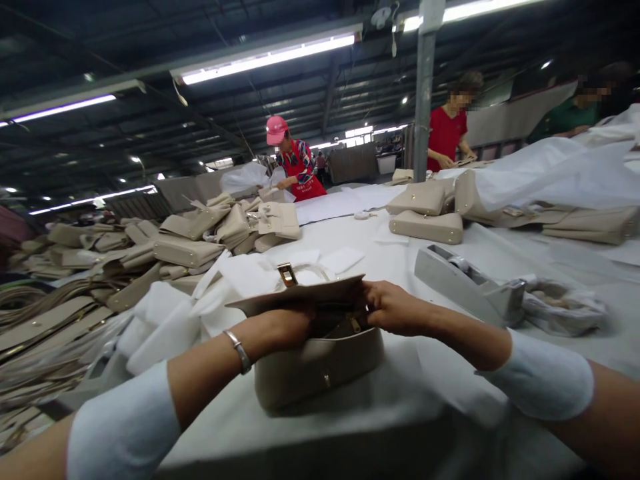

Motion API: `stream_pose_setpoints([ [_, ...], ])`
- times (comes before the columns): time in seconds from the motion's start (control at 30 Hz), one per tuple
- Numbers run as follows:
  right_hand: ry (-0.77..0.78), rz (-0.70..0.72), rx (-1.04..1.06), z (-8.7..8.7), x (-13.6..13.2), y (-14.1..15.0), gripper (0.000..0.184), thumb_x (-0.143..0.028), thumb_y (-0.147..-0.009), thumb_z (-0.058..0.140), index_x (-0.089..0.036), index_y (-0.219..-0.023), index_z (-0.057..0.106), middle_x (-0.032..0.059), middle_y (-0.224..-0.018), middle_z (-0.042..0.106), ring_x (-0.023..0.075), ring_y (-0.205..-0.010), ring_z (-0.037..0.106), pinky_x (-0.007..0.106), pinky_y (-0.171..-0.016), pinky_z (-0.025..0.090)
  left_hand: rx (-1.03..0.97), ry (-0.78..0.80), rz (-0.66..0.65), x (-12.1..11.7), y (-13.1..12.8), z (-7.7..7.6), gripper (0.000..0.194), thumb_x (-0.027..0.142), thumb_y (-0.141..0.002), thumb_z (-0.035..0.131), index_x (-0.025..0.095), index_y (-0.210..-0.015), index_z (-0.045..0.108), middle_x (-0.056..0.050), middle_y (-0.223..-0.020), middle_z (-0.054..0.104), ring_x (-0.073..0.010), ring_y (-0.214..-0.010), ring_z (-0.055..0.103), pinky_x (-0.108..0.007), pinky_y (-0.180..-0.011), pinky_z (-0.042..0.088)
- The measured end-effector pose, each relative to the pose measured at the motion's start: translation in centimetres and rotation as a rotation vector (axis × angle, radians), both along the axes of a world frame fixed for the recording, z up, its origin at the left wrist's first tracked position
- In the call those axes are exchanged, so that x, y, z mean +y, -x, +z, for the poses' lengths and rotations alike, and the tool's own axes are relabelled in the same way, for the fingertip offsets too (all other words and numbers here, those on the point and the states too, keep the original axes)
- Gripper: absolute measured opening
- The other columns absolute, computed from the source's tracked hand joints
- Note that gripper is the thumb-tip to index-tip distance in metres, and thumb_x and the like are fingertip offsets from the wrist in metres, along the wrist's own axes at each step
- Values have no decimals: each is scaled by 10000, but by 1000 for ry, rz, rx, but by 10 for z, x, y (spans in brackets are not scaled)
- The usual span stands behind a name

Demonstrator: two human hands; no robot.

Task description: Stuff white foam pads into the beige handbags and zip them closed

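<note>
Farther back, apron lettering (307, 188) blurs; right hand (395, 308) grips bag (320, 373), left hand's (290, 328) hold unclear.

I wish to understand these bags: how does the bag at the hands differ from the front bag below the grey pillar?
The handled bag has its flap raised and inside showing; the front bag shows no opening. The left hand and right hand are at the handled bag; no hand touches the front bag. Both are beige with gold-coloured metal.
</note>
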State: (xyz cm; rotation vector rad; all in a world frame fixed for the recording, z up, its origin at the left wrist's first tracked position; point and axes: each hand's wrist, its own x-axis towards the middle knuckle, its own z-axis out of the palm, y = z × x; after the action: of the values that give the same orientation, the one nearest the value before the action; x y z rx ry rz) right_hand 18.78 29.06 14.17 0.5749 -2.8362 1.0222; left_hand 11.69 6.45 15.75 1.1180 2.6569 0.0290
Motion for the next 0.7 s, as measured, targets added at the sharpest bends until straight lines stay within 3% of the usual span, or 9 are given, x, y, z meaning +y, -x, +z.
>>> stream_pose_setpoints([
  [0.13,110,34,-14,-1,2,3,118,-131,-644,583,-151,-681,693,32,-962,629,175,-835,585,227,-716,454,-123,46,-23,-1,7,12,280,326,-833,499,138,-917,689,-83,-833,680,-212,-694,595,-294,-613,446],
  [0.27,249,87,-20,-4,3,10,129,-137,-651,580,-147,-708,695,40,-1022,608,194,-910,574,251,-791,457,-326,-237,-91,-28,7,31,336,305,-842,511,215,-1145,622,-12,-1084,660,-176,-942,597,-237,-800,462],
  [0.37,245,88,-29,-5,1,10,137,-136,-665,571,-153,-724,694,43,-1031,594,193,-915,567,262,-791,456,-186,-356,-39,-51,4,34,303,232,-820,526,194,-1095,647,-18,-1039,664,-154,-929,593,-231,-835,449],
  [0.5,194,28,-69,-3,-1,4,103,-171,-697,565,-147,-673,662,45,-913,578,161,-779,562,252,-665,446,-9,-268,-21,-68,4,30,216,302,-843,537,207,-942,703,-15,-897,634,-133,-822,582,-223,-769,437],
  [0.7,198,12,-42,-2,-4,-1,92,-156,-697,559,-159,-662,644,39,-900,571,151,-806,551,251,-706,433,-102,-103,-114,-67,13,36,308,462,-836,561,263,-1026,701,-20,-892,590,-141,-831,551,-207,-747,413],
])
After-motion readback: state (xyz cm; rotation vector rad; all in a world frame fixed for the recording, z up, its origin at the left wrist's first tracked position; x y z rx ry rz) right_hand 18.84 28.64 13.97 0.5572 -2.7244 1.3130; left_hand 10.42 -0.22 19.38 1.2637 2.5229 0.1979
